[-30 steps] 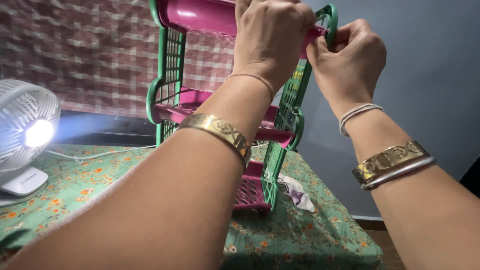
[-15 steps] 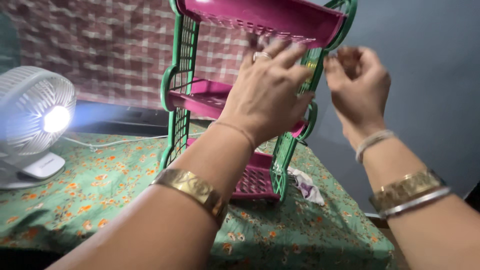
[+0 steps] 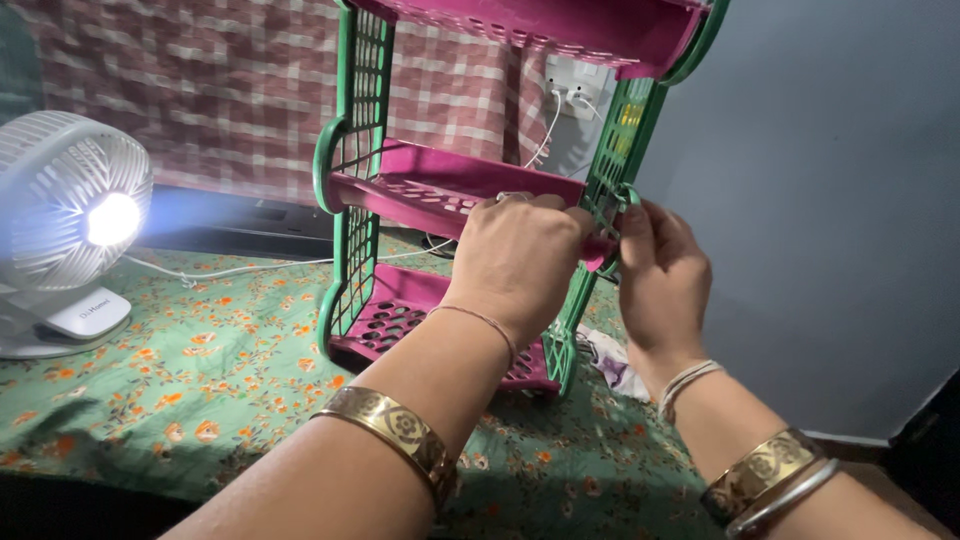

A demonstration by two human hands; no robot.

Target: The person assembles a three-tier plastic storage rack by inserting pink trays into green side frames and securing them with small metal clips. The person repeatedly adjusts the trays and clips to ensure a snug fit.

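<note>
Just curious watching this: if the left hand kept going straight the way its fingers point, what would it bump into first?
The left hand already touches the pink middle shelf, so it meets that first, likely near the green side frame.

1. A bed with a green floral sheet (image 3: 230, 360) carries all the things
2. A green and pink plastic rack (image 3: 360, 200) stands upright on the sheet
3. A white table fan (image 3: 65, 230) stands at the left
4. A white cable (image 3: 250, 268) lies behind
5. A crumpled cloth (image 3: 610, 362) lies just beside the rack
</note>
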